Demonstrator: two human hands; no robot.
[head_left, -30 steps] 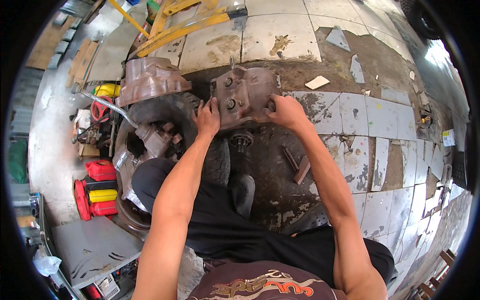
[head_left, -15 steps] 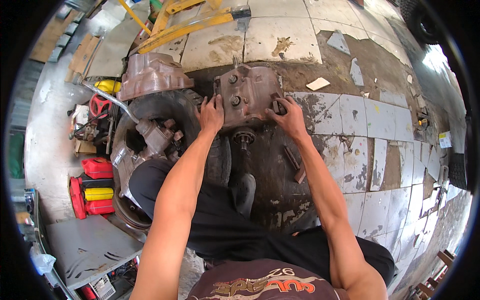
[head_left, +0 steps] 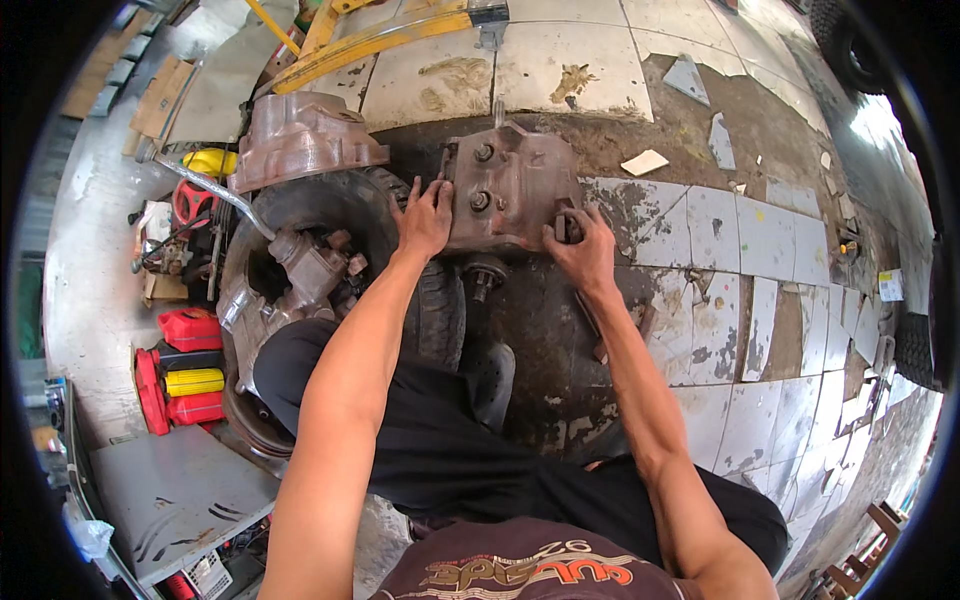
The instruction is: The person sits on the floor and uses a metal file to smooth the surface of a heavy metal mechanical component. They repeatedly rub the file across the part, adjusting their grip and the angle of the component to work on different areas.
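Metal casing (head_left: pixel 528 188), right of left hand (head_left: pixel 426 222)

The casing (head_left: pixel 535 185) lies right of both tyre (head_left: pixel 440 320) and housing (head_left: pixel 305 140), with the frame (head_left: pixel 385 47) behind all three

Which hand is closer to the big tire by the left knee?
Left. The left hand is close by the tire; the right hand is farther, across the metal casing.

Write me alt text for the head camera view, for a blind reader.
A person's left hand touches the left side of a brown metal casing; the right hand curls around a dark part at its right edge. A tire lies to the left, broken floor tiles to the right.
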